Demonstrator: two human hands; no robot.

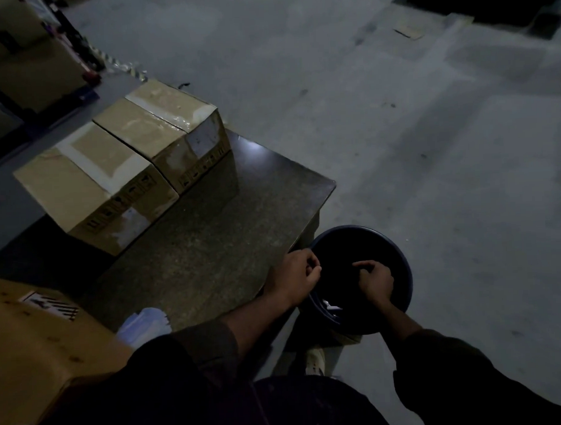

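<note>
A dark round bin (405, 271) stands on the floor at the table's near right corner, with small white scraps (331, 306) lying inside it. My left hand (299, 273) hovers at the bin's left rim, fingers curled in. My right hand (375, 283) is over the bin's dark inside, fingers also curled. The dim light hides whether either hand holds anything.
Two taped cardboard boxes (118, 167) sit side by side at the far left of the dark table (210, 246). A wooden crate (39, 348) with a label and a pale crumpled bag (146, 323) lie at the near left. Grey concrete floor (429, 143) spreads to the right.
</note>
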